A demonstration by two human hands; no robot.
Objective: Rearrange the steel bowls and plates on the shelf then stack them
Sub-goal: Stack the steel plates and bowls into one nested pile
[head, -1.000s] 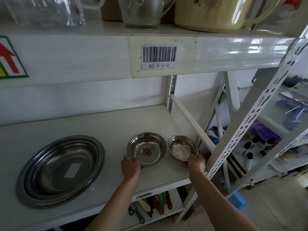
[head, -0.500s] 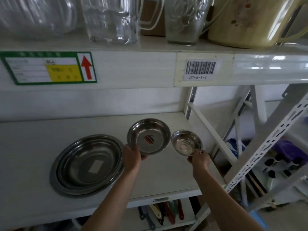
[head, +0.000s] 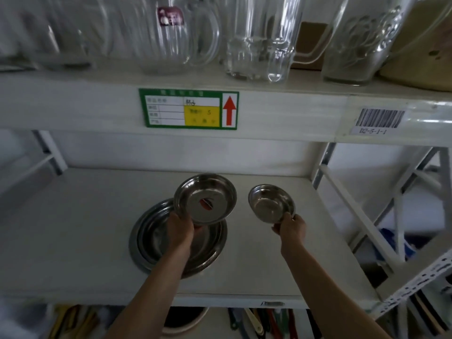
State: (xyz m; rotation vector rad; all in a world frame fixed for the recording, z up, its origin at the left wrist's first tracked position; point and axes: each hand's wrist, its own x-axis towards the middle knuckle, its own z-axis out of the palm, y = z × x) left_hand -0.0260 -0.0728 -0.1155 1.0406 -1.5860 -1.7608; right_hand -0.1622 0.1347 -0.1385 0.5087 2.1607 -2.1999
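My left hand (head: 180, 230) grips the near rim of a medium steel bowl (head: 205, 199) with a red sticker inside, held tilted in the air over the large steel plates (head: 210, 250). Those plates lie stacked on the white shelf (head: 73, 236), partly hidden by my left forearm. My right hand (head: 291, 226) pinches the near rim of a small steel bowl (head: 271, 203), lifted and tilted toward me, to the right of the medium bowl. The two bowls are apart.
The upper shelf's front beam (head: 97, 106) carries a green label (head: 188, 109) and a barcode tag (head: 378, 119), with several glass jugs (head: 256, 37) above. A white diagonal brace (head: 362, 216) and perforated upright (head: 415, 287) stand at right. Utensils (head: 264, 319) lie on the shelf below.
Both bowls have been lifted off the shelf and carried left; the medium bowl now hangs over the large plates. The view has swung left.
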